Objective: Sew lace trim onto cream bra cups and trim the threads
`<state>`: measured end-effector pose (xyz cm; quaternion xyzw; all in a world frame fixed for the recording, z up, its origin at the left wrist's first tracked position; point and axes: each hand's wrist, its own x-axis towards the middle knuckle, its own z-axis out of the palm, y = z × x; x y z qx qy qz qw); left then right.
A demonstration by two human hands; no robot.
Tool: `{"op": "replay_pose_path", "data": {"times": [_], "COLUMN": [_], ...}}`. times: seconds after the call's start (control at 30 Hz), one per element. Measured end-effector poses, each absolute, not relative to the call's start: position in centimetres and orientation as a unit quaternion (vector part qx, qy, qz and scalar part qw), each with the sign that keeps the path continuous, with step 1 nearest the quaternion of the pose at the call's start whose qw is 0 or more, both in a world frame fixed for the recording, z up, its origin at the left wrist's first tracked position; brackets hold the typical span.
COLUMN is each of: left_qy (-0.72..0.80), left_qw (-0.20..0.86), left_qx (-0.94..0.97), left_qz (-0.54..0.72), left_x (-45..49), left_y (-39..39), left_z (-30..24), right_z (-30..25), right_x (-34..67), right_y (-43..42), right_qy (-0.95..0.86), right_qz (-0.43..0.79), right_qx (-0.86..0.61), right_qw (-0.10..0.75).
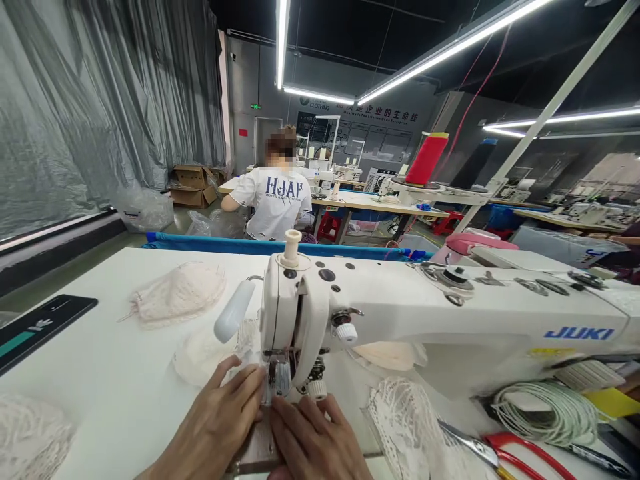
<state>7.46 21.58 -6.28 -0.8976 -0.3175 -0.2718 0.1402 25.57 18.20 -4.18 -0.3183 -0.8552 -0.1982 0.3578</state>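
Observation:
The white sewing machine head stands in the middle of the view. Its presser foot area is low in front, between my fingertips. My left hand lies on pale, sheer fabric just left of the needle, fingers stretched out and pressing down. My right hand rests close in front of the foot, its fingers extended flat and the thumb mostly hidden. Whatever cloth lies under the right fingers is hidden. A grey-white knee-shaped lever hangs above the left fingers.
Pale lace pieces lie at the left: one lace cup and another lace piece. Right of my hand are a lace bundle, red-handled scissors and coiled cord. A phone lies left. A person sits ahead.

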Motion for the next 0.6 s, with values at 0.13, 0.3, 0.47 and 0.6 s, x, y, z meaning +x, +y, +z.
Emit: {"op": "replay_pose_path", "data": {"times": [0.13, 0.3, 0.47, 0.6], "left_qy": [-0.323, -0.359, -0.400, -0.420], "left_qw": [0.133, 0.059, 0.045, -0.075], "left_qx": [-0.900, -0.905, -0.893, -0.885], "left_qz": [-0.261, -0.221, -0.203, -0.186], "left_x": [7.1, 2.3, -1.9, -0.9], "left_y": [21.8, 22.5, 21.2, 16.1], "left_z": [-4.5, -0.7, -0.2, 0.6], "right_z": [-4.0, -1.5, 2.2, 3.2], "right_x": [26.0, 26.8, 24.2, 20.4], "right_y": [18.1, 17.9, 17.8, 17.3], "right_qy": [-0.866, -0.906, -0.957, -0.954], "right_qz": [-0.162, -0.073, -0.008, 0.046], "right_qx": [-0.322, -0.334, -0.249, -0.249], "right_qw": [0.346, 0.249, 0.151, 0.160]}}
